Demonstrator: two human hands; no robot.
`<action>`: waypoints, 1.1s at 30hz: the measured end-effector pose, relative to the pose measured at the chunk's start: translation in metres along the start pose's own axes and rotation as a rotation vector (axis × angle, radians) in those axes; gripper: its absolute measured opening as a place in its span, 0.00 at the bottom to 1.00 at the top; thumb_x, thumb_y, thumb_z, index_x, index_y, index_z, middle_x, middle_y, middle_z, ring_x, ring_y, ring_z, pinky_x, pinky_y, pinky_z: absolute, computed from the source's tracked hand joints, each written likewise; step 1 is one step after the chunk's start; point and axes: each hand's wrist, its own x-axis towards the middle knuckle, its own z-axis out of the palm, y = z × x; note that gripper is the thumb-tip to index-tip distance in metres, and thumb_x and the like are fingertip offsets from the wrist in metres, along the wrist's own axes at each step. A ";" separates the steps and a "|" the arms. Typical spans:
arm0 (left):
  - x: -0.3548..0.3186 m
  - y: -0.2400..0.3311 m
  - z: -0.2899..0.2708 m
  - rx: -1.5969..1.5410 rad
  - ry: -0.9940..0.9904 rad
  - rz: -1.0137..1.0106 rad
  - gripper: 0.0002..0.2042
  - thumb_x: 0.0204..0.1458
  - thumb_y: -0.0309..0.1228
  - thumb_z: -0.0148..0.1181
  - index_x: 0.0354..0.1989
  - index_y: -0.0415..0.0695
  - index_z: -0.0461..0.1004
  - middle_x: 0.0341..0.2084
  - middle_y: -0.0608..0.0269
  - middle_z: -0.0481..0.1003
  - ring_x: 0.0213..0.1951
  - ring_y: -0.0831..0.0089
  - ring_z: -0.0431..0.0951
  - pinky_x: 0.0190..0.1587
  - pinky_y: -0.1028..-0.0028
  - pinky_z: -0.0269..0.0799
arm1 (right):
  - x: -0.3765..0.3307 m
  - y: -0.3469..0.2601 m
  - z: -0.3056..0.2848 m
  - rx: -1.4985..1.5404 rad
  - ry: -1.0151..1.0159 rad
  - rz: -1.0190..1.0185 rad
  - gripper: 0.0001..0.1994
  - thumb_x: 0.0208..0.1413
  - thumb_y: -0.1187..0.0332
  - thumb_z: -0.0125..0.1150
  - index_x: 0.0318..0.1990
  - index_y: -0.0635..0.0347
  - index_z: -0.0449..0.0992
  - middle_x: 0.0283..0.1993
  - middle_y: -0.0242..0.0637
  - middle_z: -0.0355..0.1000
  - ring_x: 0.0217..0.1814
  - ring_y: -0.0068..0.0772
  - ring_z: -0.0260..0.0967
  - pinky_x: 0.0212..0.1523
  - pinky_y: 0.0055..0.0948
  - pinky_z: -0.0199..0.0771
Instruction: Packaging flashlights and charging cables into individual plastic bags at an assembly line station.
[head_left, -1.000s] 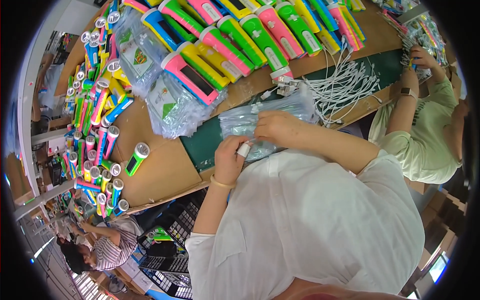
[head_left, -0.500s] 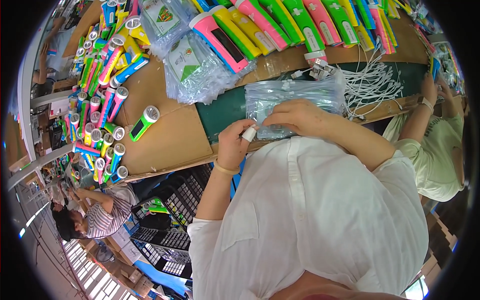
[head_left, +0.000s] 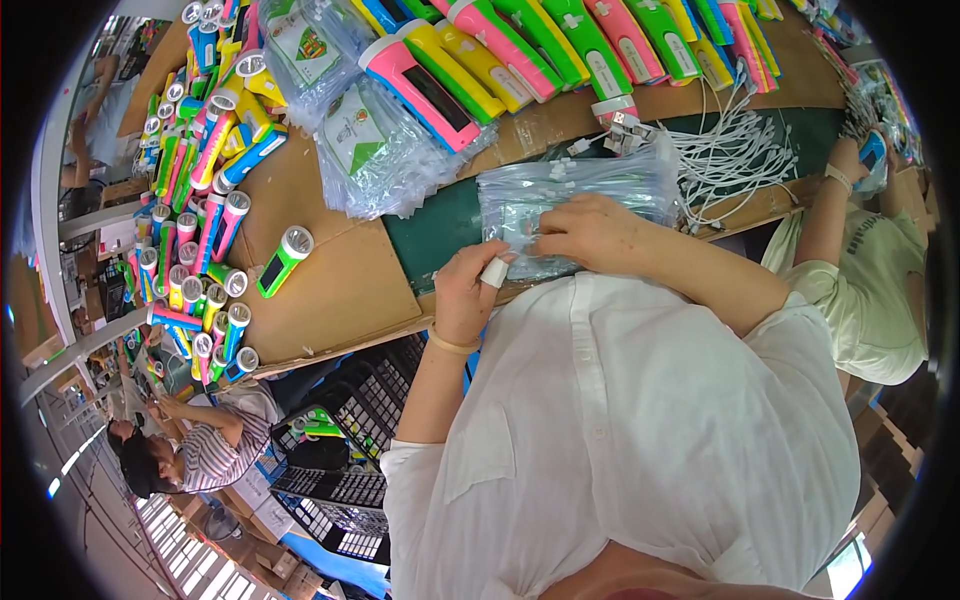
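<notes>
A stack of clear plastic bags [head_left: 570, 185] lies on the green tabletop right in front of me. My left hand [head_left: 465, 290] is at the stack's near left corner, with thumb and fingers pinched together at a bag's edge; a white wrap [head_left: 495, 271] covers one digit. Over the near part of the bags, my right hand [head_left: 592, 232] has its fingers bent and pressed onto the plastic, the tips partly hidden. Just beyond the right end of the stack, a heap of white charging cables [head_left: 735, 155] spreads across the table.
Colourful flashlights [head_left: 510, 50] line the far side. Packed bags with printed cards [head_left: 365, 150] lie left of them. A green flashlight [head_left: 287, 262] rests alone on cardboard [head_left: 345, 285], near a flashlight pile [head_left: 205, 260]. Black crates [head_left: 345, 480] stand below; co-workers sit at both sides.
Both hands stay at the bag stack, with small finger shifts; the right fingers are a little more bent. At right, a co-worker's hands have moved with a blue-and-white item.
</notes>
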 end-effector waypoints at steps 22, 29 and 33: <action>0.025 0.021 0.022 -0.100 -0.392 0.462 0.08 0.44 0.21 0.68 0.34 0.44 0.80 0.34 0.60 0.81 0.33 0.62 0.80 0.36 0.69 0.75 | -0.004 0.087 -0.078 -0.126 0.187 0.963 0.31 0.45 0.45 0.72 0.45 0.65 0.80 0.38 0.50 0.80 0.43 0.47 0.80 0.45 0.39 0.78; 0.020 0.016 0.004 -0.109 -0.386 0.303 0.13 0.39 0.17 0.63 0.35 0.43 0.81 0.33 0.58 0.79 0.36 0.59 0.80 0.40 0.67 0.76 | -0.040 0.057 -0.095 0.203 0.518 1.014 0.26 0.51 0.60 0.71 0.54 0.67 0.76 0.41 0.43 0.80 0.42 0.30 0.79 0.44 0.28 0.78; 0.020 0.018 0.002 -0.151 -0.397 0.254 0.11 0.42 0.18 0.64 0.36 0.42 0.81 0.34 0.59 0.79 0.36 0.61 0.80 0.39 0.69 0.76 | -0.049 0.053 -0.118 0.467 0.890 0.629 0.27 0.52 0.67 0.73 0.58 0.68 0.72 0.50 0.38 0.77 0.50 0.23 0.74 0.50 0.26 0.75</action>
